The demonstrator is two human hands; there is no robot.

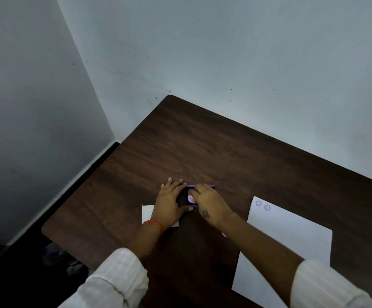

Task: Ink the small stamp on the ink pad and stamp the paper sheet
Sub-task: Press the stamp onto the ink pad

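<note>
A dark brown wood-grain table (202, 147) with a rounded far corner fills the lower middle and right of the frame, pushed into the corner of a room with pale grey-blue walls (225, 52) that carry a few small dark specks. Down the left side a strip of dark floor (14, 274) shows beside the table edge, with some blurred dark shapes on it that I cannot make out.

Just below the centre of the frame sits the small dark ink pad with a purple rim (188, 197). My left hand (169, 203) lies flat against its left side, fingers spread and thumb stretched along its near edge, steadying it without closing round anything; an orange thread band (154, 225) circles that wrist. A small white card (147, 213) lies partly under this hand.

My right hand (209, 204) comes in from the lower right, its fingers curled down over the pad and pinched on the small stamp with a pale lilac round top (190, 198), which is down on the pad's surface. Most of the stamp is hidden by my fingers.

At the right of the frame lies the white paper sheet (291, 247), well apart from the pad, with two faint purple round stamp marks (262, 205) side by side at its far left corner. White sleeves (118, 281) cover both forearms at the bottom edge.
</note>
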